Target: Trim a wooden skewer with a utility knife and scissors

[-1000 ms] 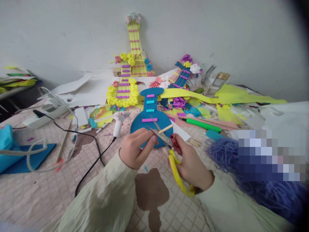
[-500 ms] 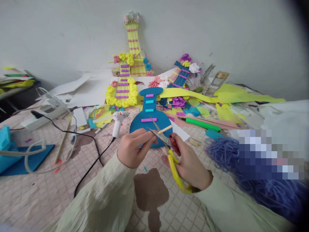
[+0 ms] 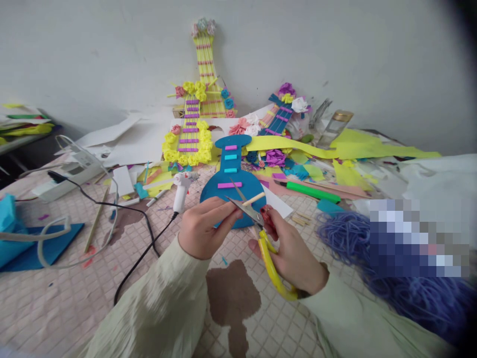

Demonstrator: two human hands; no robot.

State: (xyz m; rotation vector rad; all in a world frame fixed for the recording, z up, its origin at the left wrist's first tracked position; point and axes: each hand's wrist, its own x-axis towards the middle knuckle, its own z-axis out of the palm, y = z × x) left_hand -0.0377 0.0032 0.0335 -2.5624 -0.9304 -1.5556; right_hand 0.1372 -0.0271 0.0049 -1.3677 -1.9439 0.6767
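My left hand pinches a short pale stick, whose free end points up to the right. My right hand grips scissors with yellow and red handles. Their blades are parted, with the stick between them, close to my left fingertips. Just beyond both hands lies a blue guitar-shaped cutout bearing pink and light blue strips across its neck and body. Its lower part is partly covered by my hands and the scissors.
A white glue gun with a black cord stands left of the cutout. Blue yarn and a green cutter lie right. Decorated paper guitars lean behind. Several short sticks lie beside the right hand.
My left hand has shifted very slightly left. The scissors and stick are nearly where they were, with the blades still parted.
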